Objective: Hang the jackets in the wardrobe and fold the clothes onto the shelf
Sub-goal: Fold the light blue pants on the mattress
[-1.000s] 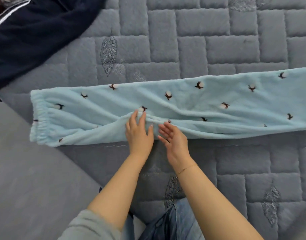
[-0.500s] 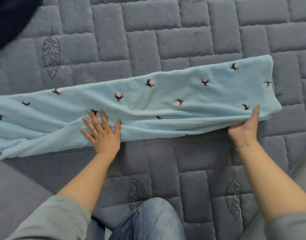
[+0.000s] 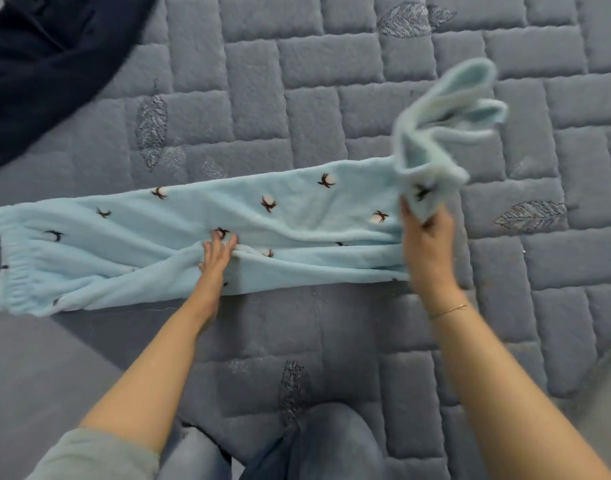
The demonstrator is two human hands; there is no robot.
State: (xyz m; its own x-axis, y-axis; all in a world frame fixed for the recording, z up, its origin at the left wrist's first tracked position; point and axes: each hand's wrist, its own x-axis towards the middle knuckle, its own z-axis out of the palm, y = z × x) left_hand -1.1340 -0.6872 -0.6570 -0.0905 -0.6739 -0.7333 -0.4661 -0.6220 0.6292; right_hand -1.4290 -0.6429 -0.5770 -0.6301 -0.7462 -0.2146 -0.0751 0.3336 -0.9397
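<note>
Light blue fleece trousers [image 3: 297,216], printed with small dark-and-white cotton motifs, laid lengthwise across a grey quilted bed cover [image 3: 297,81]; elastic waistband end lying well beyond the left hand, leg ends at the right hand. Left hand [image 3: 217,252]: fingers straight, pressing flat on the fabric near the trousers' middle, at a crease. Right hand [image 3: 428,233]: fingers curled round the leg ends, holding them raised off the bed cover above the rest of the garment; raised portion blurred. Dark navy garment [image 3: 47,64]: on the bed cover, far beyond the left hand, apart from the trousers. Thin bracelet [image 3: 447,310]: on the right wrist.
</note>
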